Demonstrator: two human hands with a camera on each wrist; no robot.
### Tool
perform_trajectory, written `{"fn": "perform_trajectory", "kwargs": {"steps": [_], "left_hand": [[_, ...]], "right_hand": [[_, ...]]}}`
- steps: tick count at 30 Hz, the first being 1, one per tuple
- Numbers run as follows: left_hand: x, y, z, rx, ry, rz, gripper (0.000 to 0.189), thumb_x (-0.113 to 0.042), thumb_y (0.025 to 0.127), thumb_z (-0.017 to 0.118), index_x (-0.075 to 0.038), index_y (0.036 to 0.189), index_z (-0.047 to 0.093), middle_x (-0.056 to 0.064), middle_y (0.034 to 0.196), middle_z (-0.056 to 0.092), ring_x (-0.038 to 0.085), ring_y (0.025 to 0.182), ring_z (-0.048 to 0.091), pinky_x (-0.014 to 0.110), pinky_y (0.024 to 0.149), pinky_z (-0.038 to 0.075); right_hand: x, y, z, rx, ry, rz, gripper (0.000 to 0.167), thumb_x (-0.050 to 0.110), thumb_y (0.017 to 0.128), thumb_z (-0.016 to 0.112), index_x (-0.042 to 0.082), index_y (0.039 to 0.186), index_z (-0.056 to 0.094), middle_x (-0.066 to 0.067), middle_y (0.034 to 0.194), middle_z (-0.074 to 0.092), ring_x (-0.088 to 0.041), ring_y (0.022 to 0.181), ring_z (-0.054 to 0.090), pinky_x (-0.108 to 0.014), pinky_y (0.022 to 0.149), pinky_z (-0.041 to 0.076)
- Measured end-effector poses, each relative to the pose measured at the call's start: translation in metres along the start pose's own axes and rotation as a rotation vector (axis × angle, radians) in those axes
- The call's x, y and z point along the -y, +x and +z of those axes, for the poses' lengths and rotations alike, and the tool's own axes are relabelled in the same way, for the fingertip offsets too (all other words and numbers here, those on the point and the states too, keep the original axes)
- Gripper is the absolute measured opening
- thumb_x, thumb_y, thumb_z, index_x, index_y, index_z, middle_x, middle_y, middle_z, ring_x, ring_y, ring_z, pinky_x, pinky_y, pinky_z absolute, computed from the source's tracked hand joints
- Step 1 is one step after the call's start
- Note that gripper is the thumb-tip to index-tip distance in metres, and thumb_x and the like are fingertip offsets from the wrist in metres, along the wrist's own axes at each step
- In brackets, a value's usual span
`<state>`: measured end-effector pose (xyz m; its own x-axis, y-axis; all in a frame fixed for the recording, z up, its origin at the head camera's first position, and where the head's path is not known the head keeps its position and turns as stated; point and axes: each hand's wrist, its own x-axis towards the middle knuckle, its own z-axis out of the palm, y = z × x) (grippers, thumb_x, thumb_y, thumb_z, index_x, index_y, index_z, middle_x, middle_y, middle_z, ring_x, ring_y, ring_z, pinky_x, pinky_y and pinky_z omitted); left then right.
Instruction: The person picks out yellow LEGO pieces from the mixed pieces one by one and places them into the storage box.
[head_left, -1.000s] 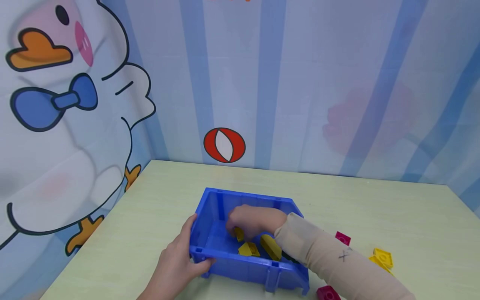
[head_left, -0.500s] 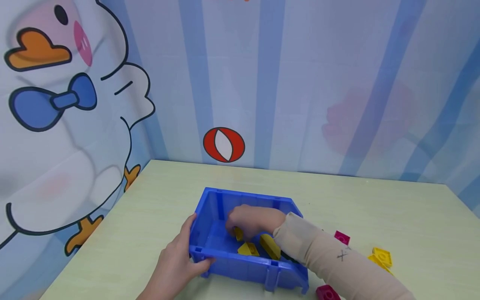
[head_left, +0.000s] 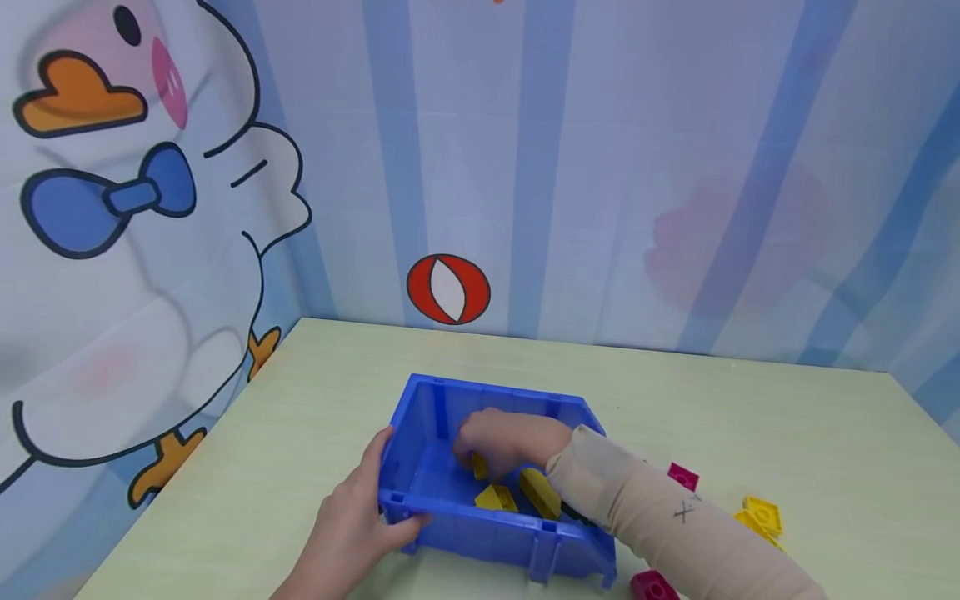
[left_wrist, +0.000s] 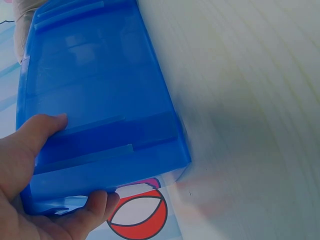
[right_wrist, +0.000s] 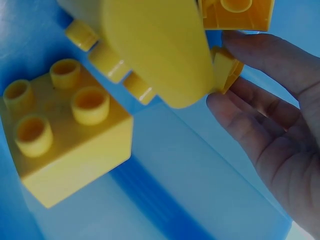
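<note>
A blue plastic bin [head_left: 480, 533] stands on the pale table in the head view. My left hand [head_left: 352, 521] grips its left end, thumb on the near wall and fingers over the side; the left wrist view shows the thumb [left_wrist: 47, 125] against the blue wall. Inside the bin, my right hand [head_left: 510, 440] reaches down and pinches a small yellow toy block [right_wrist: 227, 70] between thumb and fingers. Close by in the right wrist view are a rounded yellow block [right_wrist: 160, 50] and a studded yellow block [right_wrist: 85, 145]. Part of the held block is hidden by the fingers.
Right of the bin lie a magenta block [head_left: 683, 477] and a yellow block [head_left: 763, 515]. Another magenta block [head_left: 654, 586] sits by the bin's near right corner. A printed cloth backdrop [head_left: 600, 208] rises behind the table.
</note>
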<state>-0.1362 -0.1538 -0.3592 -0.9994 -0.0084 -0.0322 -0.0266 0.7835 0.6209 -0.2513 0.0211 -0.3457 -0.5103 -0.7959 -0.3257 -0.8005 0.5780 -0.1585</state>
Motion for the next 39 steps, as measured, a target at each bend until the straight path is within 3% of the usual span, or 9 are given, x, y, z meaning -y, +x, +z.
{"fn": "perform_trajectory", "kwargs": {"steps": [39], "left_hand": [[-0.0009, 0.0003, -0.0005, 0.004, 0.007, -0.014, 0.103, -0.031, 0.068, 0.083, -0.008, 0.146, 0.019, 0.024, 0.131, 0.049, 0.043, 0.113, 0.052, 0.055, 0.085, 0.047]], "right_hand": [[0.0015, 0.0047, 0.0083, 0.046, 0.029, 0.018, 0.019, 0.005, 0.078, 0.074, 0.018, 0.09, 0.069, 0.009, 0.077, 0.058, -0.009, 0.07, 0.054, -0.019, 0.067, 0.05]]}}
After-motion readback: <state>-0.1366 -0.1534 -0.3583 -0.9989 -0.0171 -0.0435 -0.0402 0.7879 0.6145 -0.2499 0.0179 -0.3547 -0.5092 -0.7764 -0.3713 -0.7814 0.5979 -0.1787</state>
